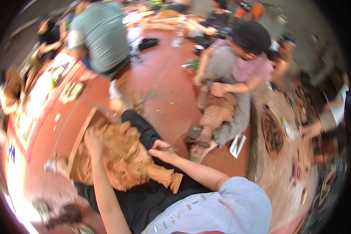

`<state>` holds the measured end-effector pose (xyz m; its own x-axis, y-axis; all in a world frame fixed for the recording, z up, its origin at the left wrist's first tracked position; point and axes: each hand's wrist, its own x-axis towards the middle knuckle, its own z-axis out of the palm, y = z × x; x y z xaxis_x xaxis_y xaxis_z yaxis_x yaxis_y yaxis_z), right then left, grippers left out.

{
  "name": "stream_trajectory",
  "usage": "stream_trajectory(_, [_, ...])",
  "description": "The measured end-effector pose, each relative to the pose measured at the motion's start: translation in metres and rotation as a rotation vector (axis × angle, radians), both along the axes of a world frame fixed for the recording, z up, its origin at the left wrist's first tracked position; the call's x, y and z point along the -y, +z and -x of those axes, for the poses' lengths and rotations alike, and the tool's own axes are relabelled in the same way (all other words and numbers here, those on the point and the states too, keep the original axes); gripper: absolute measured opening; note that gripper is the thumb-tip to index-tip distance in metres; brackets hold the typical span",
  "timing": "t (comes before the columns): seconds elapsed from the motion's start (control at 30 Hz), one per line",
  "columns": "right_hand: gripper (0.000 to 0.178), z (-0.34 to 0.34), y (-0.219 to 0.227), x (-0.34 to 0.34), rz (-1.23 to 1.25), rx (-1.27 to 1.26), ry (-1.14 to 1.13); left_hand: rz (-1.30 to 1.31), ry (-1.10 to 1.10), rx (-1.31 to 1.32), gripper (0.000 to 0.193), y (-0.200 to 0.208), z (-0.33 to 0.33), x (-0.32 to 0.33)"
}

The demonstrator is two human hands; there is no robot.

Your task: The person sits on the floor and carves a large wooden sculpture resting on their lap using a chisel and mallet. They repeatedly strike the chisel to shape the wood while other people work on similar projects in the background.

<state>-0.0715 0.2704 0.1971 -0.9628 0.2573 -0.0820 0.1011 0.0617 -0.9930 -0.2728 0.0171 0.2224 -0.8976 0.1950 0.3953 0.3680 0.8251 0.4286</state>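
An orange-brown wood carving (123,160) lies across my lap, its surface full of rough relief. A wide flat slab forms its left end, and a narrow neck with a small block its right end. My left hand (93,142) grips the carving near the slab, its fingertips partly hidden among the raised shapes. At the carving's right side, my right hand (163,152) is closed around a slim dark hand tool (167,148), whose exact kind I cannot make out. That hand sits just off the wood, over my dark trouser leg.
On the right, a person in a pink top (257,66) holds another wood carving (216,113). Another person in a green shirt (99,37) sits with their back to me. A dark oval basket (273,130) and scattered tools lie right. Wood chips dot the red floor (163,105).
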Motion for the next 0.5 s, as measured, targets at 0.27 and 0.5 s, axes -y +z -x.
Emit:
stream_trajectory(0.27, [0.020, 0.006, -0.002, -0.007, -0.135, -0.144, -0.009, 0.073, -0.024, 0.290, 0.043, -0.009, -0.014, -0.015])
stream_trajectory(0.5, [0.019, 0.014, 0.001, 0.000, -0.115, -0.175, -0.050, 0.042, -0.026, 0.298, 0.037, 0.000, -0.020, -0.014])
